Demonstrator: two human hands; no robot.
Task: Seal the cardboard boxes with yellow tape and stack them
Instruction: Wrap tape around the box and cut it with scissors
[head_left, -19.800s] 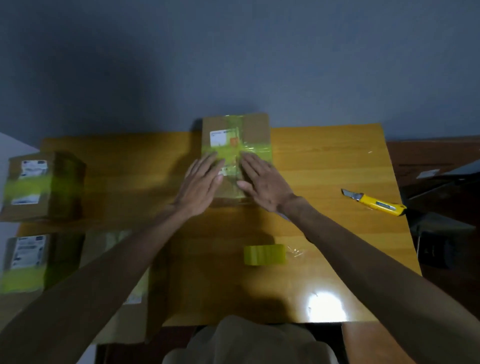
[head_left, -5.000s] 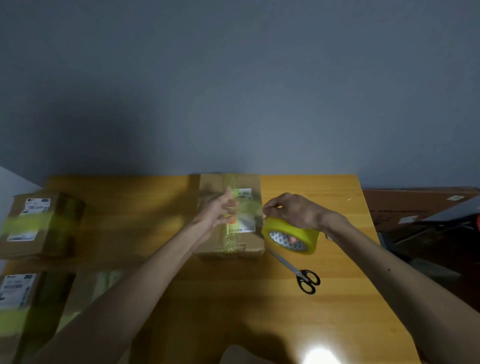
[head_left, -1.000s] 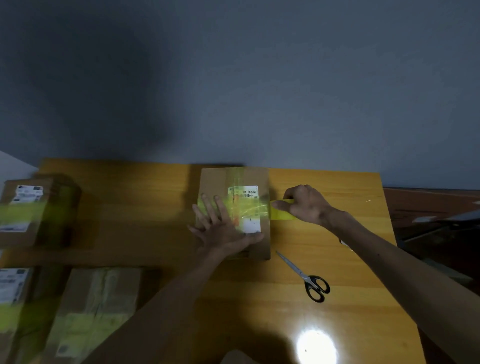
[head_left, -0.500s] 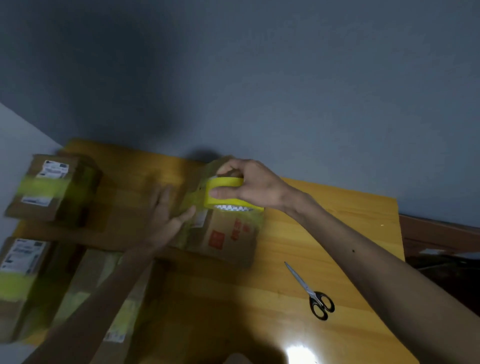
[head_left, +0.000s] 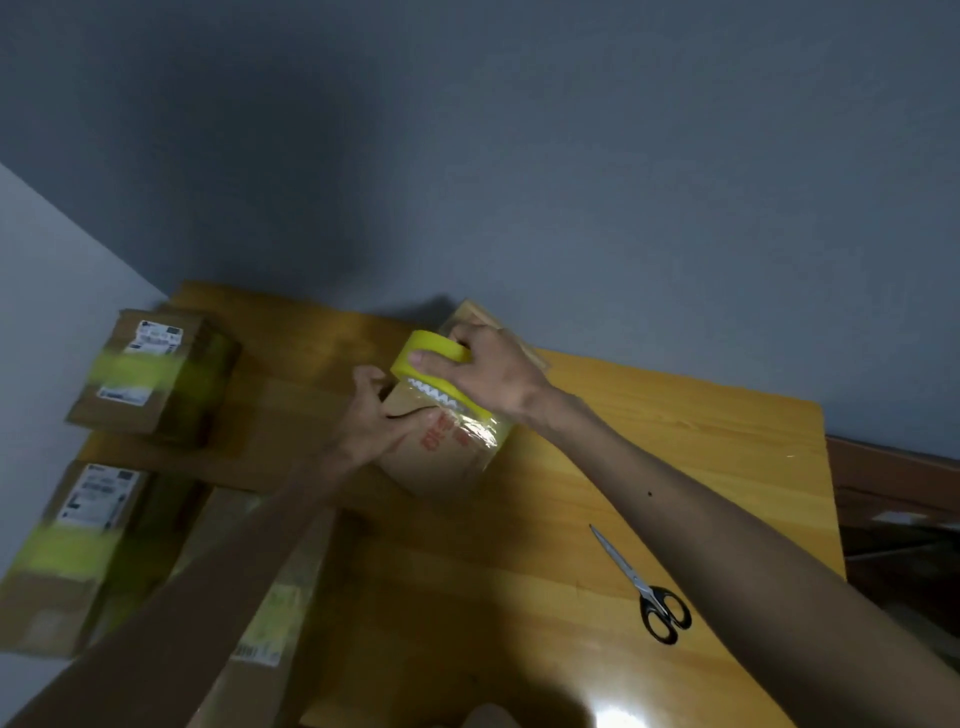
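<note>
Head view: right hand (head_left: 491, 376) grips tape roll (head_left: 422, 347) at box (head_left: 439, 467) edge; scissors (head_left: 631, 571) apart.

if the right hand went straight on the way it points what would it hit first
Probably the left hand, gripping the box just beyond the roll that the right hand holds. Depth is unclear; it might pass above.

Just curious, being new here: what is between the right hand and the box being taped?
A yellow tape roll; the right hand grips it at the cardboard box, shown in the head view.
</note>
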